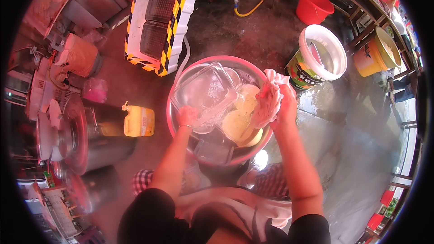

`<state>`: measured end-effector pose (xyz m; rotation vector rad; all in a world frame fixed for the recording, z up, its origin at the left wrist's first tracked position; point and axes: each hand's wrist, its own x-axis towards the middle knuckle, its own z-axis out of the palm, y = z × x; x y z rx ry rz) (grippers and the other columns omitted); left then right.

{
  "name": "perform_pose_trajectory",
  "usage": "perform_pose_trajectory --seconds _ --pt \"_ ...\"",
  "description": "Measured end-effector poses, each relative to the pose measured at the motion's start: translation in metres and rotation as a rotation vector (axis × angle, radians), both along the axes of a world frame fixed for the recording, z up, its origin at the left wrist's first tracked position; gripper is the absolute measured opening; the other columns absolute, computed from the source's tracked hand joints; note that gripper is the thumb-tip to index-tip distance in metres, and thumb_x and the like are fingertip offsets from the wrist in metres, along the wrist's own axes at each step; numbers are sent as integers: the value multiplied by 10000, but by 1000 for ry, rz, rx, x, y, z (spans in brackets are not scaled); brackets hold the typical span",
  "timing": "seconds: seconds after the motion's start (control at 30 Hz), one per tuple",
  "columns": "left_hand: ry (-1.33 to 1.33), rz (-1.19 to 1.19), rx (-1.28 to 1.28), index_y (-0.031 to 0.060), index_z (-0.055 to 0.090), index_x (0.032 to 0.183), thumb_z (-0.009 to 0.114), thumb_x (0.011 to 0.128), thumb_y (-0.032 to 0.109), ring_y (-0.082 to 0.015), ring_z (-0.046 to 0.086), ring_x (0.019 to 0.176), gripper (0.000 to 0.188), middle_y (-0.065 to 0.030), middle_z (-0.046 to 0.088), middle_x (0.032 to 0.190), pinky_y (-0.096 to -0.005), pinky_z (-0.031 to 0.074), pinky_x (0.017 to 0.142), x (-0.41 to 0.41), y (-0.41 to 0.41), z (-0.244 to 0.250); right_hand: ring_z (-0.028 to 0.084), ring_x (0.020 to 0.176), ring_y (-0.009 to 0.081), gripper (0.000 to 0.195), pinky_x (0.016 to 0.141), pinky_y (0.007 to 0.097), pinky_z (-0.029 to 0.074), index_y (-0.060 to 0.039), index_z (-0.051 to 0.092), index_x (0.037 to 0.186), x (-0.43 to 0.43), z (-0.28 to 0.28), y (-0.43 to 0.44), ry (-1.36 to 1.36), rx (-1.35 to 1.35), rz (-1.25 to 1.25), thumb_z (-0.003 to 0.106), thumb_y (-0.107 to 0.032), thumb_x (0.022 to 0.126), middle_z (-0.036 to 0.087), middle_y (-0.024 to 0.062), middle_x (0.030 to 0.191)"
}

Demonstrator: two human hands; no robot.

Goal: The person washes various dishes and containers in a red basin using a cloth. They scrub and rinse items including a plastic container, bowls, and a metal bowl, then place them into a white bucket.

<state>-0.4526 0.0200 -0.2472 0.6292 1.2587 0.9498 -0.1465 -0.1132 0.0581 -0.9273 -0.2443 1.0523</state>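
A large round basin [169, 115] with a pinkish rim stands on the floor before me. My left hand [187, 116] grips the near left edge of a clear rectangular plastic container [200, 88], tilted over the basin. My right hand [284, 103] holds a bunched, wet pale cloth [269, 100] at the basin's right side. Between the hands, yellowish round dishes or lids [234, 123] lie in the basin, some partly under clear plastic. Another clear rectangular container [213, 150] lies at the basin's near side. Suds show near the far right rim.
A white crate with black-and-yellow tape [183, 23] stands beyond the basin at left. A yellow jug [139, 121] and metal pots [79, 135] are at left. A white-rimmed bucket [305, 64], a red bucket [313, 6] and a yellow bucket [368, 61] stand at right. The floor is wet.
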Motion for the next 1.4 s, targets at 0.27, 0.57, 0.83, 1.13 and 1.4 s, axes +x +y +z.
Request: perform_pose_trajectory --seconds 0.27,0.57,0.83,1.13,1.4 --pt "822 -58 660 25 577 1032 460 947 133 -216 639 786 180 -92 644 859 -328 497 704 -10 8 78 558 564 157 193 461 283 446 -18 569 929 0 4 -2 -16 15 -12 436 -146 875 594 80 719" --pt "1127 6 972 51 593 1051 499 939 180 -341 597 851 194 -135 634 934 -409 475 775 -6 14 100 563 593 151 211 524 264 455 -10 575 975 6 -4 -3 -22 27 -3 439 -139 877 593 79 729" --pt "1315 -71 303 155 566 1190 651 818 410 -320 509 1006 459 -146 569 1040 -425 415 884 30 6 26 566 602 158 288 522 269 451 16 576 1053 7 -10 -1 -22 -39 16 408 -137 876 592 97 729" --pt "1096 -236 434 185 564 1082 665 789 156 -286 583 744 311 -85 598 874 -470 528 736 -14 18 -52 570 631 149 332 552 255 456 30 571 1108 0 -14 3 -84 -62 73 411 -150 879 598 88 759" --pt "123 210 -25 68 579 1014 623 817 50 -200 600 829 203 -78 618 972 -438 535 671 -3 -13 -23 577 673 167 272 634 293 494 -6 566 1056 4 -18 -1 -82 -47 92 436 -176 888 588 83 790"
